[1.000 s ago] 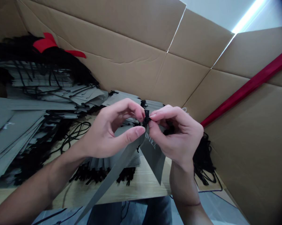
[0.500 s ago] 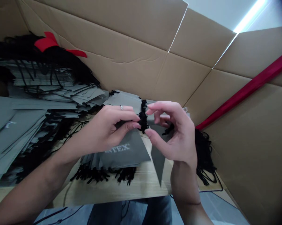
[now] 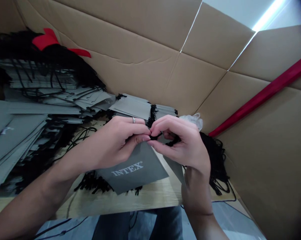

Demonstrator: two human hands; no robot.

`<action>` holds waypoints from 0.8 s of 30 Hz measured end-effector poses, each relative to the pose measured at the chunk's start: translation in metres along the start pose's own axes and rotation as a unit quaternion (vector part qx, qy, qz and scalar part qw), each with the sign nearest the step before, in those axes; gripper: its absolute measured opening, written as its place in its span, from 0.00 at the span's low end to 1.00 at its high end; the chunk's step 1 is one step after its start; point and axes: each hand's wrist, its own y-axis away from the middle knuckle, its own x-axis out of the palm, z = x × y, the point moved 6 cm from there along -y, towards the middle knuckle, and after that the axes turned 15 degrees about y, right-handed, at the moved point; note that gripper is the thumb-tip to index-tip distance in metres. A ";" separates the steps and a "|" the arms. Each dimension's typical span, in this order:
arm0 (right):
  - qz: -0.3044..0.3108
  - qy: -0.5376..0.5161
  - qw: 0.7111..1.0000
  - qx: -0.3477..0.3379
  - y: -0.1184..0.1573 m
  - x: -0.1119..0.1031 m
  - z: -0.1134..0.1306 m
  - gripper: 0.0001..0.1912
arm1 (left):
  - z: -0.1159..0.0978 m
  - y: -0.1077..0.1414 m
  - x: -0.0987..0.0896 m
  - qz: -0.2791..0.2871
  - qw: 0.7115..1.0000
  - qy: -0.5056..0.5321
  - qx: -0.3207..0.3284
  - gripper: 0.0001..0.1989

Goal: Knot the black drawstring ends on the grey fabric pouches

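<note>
My left hand is closed in a pinch on the upper edge of a grey sheet printed "INTEX", which hangs tilted above the table. A short piece of black cord shows at the pinch. My right hand meets the left fingertips there, its thumb and finger closed on the cord. More black cord lies inside the curl of the right fingers. A second grey panel hangs under the right hand; how it joins the first is hidden.
Stacks of grey sheets with black cord ends fill the left side. More grey stacks stand behind my hands. A bundle of black cords lies right. Cardboard walls surround the wooden table; a red strap crosses the right wall.
My right hand has moved left and closed its fingers on the cord beside the left fingertips. The printed sheet has swung slightly and shows its whole lettering.
</note>
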 end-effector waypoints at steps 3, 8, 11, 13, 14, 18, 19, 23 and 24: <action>-0.004 0.000 1.000 -0.004 0.000 0.000 0.001 0.05 | -0.001 0.000 0.000 -0.007 1.000 -0.007 0.014 0.15; -0.003 -0.015 1.000 -0.016 -0.001 0.001 0.002 0.06 | -0.003 -0.001 0.000 -0.001 0.999 -0.016 0.029 0.15; -0.004 -0.017 1.000 -0.008 -0.001 0.000 0.000 0.07 | -0.004 -0.002 -0.001 0.001 0.999 -0.014 0.032 0.15; -0.008 -0.023 1.000 0.003 0.000 -0.001 -0.002 0.07 | -0.005 -0.002 -0.001 0.005 1.000 -0.010 0.028 0.15; -0.011 -0.029 0.999 0.010 0.000 -0.001 -0.004 0.07 | -0.005 -0.002 -0.001 0.007 1.000 -0.009 0.025 0.15; -0.016 -0.096 0.995 0.034 0.000 0.004 -0.006 0.06 | -0.006 0.000 -0.008 0.029 0.999 0.036 0.019 0.15; -0.018 -0.127 0.991 0.033 -0.001 0.007 -0.006 0.07 | -0.007 0.001 -0.010 0.043 0.997 0.058 0.019 0.15; -0.036 -0.210 0.976 0.033 -0.004 0.013 -0.005 0.10 | -0.008 0.002 -0.017 0.081 0.990 0.111 0.010 0.15; -0.038 -0.206 0.977 0.038 -0.005 0.013 -0.006 0.10 | -0.007 0.003 -0.019 0.076 0.992 0.104 0.001 0.15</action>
